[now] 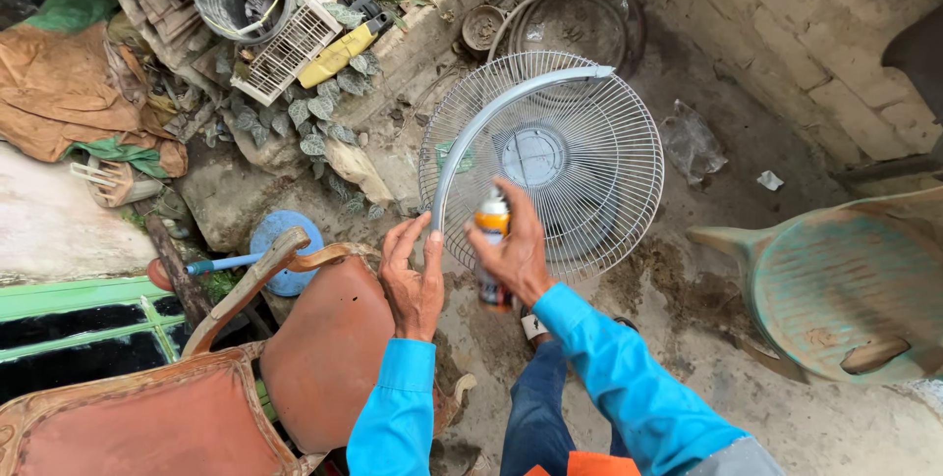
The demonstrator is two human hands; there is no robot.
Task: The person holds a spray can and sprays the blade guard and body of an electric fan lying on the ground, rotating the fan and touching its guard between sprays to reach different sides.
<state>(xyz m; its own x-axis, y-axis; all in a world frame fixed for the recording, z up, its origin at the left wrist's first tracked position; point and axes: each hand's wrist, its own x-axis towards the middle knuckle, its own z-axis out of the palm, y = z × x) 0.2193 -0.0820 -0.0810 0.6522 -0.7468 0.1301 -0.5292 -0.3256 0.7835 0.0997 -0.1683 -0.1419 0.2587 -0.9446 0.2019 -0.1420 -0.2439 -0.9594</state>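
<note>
1. in our right hand [516, 255] we hold a spray can [491, 240], upright, white cap on top and orange band below it. its lower half is hidden behind the palm.
2. we judge the can light, stiff and smooth, so it could slip in a loose grasp. the round body is the place to take it, and that is where the hand sits.
3. the right fingers [488, 252] are curled close around the can's body. we cannot tell whether a fingertip rests on the nozzle.
4. our left hand [413, 284] stands just beside the can, palm up and empty, fingers nearly straight and a little apart, touching nothing we can see.
5. beyond both hands a round wire fan guard [580, 181] lies on the dirty concrete floor [707, 319], with a curved grey rim band [491, 122] across it. the wire looks light and springy, apt to bend, and best held at the outer ring.
6. a worn orange chair [314, 348] stands to the left of the hands, and a faded green plastic chair [845, 289] to the right.
</note>
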